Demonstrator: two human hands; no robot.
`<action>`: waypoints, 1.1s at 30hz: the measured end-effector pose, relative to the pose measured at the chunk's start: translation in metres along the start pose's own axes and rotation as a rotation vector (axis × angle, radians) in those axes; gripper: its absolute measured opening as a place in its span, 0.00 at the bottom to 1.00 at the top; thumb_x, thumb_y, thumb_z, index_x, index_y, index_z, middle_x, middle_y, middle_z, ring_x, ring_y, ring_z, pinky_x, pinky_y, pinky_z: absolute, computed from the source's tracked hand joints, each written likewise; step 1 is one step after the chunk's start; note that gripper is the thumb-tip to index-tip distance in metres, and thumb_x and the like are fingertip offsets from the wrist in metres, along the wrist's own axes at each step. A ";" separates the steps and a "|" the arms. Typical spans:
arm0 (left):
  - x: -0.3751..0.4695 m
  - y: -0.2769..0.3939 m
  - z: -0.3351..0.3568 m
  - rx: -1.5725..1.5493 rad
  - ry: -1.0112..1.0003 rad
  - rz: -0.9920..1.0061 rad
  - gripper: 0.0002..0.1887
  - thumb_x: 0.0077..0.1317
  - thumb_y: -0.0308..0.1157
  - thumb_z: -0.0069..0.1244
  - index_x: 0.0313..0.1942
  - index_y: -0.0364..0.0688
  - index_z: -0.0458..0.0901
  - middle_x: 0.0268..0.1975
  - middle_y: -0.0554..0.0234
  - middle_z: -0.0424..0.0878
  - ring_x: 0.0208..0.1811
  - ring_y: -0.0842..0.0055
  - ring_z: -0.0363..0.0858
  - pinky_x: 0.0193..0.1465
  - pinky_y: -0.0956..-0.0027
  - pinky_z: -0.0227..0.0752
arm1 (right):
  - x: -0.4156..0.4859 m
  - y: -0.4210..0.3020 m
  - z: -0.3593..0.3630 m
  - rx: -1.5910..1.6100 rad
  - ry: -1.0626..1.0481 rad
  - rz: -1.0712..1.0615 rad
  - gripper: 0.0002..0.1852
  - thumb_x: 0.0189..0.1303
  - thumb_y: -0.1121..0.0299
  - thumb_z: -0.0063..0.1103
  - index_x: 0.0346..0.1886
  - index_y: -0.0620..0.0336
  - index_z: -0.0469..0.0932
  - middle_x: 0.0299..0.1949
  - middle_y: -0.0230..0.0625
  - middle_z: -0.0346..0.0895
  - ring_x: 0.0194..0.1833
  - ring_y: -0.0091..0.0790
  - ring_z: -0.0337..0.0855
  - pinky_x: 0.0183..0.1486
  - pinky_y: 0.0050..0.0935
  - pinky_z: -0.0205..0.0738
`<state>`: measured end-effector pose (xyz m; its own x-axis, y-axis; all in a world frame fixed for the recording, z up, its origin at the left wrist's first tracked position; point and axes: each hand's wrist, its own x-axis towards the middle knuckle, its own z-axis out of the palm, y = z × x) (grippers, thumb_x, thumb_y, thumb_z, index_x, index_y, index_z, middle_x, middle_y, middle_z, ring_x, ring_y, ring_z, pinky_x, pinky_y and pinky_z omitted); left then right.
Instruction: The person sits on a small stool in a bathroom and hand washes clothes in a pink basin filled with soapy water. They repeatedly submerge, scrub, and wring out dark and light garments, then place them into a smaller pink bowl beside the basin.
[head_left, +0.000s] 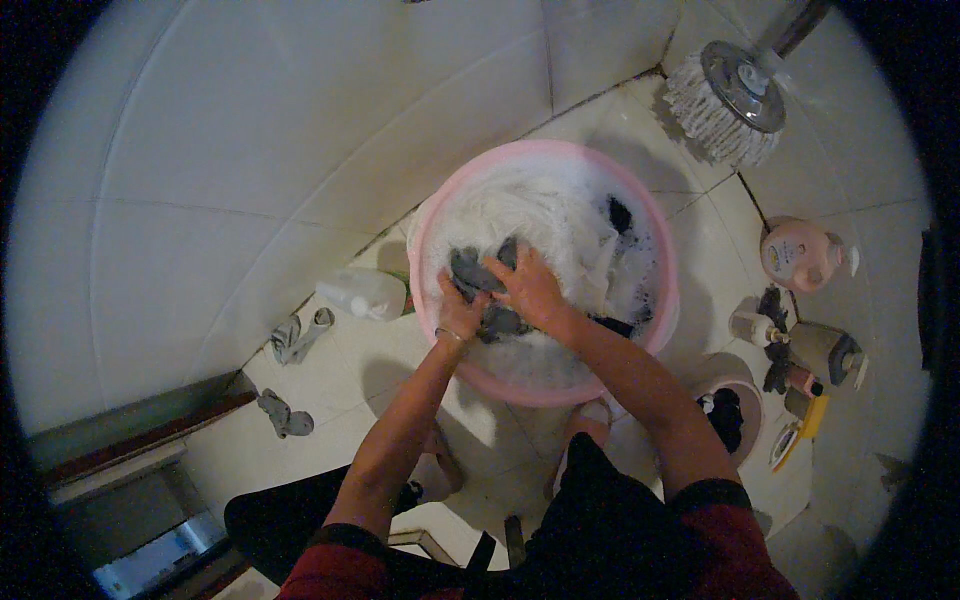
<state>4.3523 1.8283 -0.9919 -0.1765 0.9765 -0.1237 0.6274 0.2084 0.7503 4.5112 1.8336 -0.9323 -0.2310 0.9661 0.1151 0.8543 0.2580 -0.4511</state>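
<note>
A round pink plastic basin (666, 247) stands on the floor before me, full of sudsy water. In it both my hands grip a wet dark grey cloth (474, 271), perhaps a sock. My left hand (460, 309), with a thin band at the wrist, holds its near left side. Reaching in from the right, my right hand (534, 289) pinches the upper part between thumb and fingers. More grey fabric (501, 324) hangs below the hands. Behind them floats a foamy white cloth (525, 202). Dark cloth (619, 215) shows at the basin's right side.
Grey socks (285, 414) lie on the tiles at left, near a translucent plastic bottle (364, 294). At right stand a pink jug (799, 255), several pump bottles (754, 328) and a small bucket (752, 412) holding dark cloth. A mop head (727, 105) leans in the corner.
</note>
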 end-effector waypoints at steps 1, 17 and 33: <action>0.000 0.001 0.009 -0.074 -0.162 -0.030 0.29 0.57 0.32 0.48 0.54 0.32 0.53 0.47 0.51 0.73 0.48 0.68 0.73 0.46 0.67 0.70 | -0.005 0.025 0.015 0.213 -0.184 0.130 0.29 0.48 0.66 0.58 0.57 0.45 0.64 0.45 0.57 0.70 0.50 0.47 0.70 0.46 0.40 0.68; -0.011 0.067 -0.024 -1.039 -0.630 -0.253 0.20 0.67 0.42 0.32 0.53 0.42 0.66 0.52 0.66 0.71 0.52 0.75 0.68 0.56 0.69 0.61 | 0.029 -0.013 -0.033 0.346 -0.104 0.181 0.19 0.47 0.53 0.54 0.36 0.56 0.77 0.31 0.47 0.76 0.35 0.48 0.76 0.40 0.43 0.70; 0.032 0.058 -0.006 -1.245 -0.449 -0.783 0.18 0.62 0.45 0.39 0.43 0.40 0.73 0.43 0.57 0.76 0.43 0.67 0.76 0.43 0.65 0.70 | 0.018 0.028 0.000 0.403 0.140 0.186 0.15 0.47 0.65 0.58 0.37 0.62 0.71 0.49 0.50 0.67 0.47 0.51 0.70 0.48 0.41 0.65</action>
<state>4.3787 1.8718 -0.9490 0.2306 0.6308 -0.7409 -0.5625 0.7077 0.4275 4.5309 1.8582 -0.9428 -0.0020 0.9944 0.1056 0.6196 0.0841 -0.7804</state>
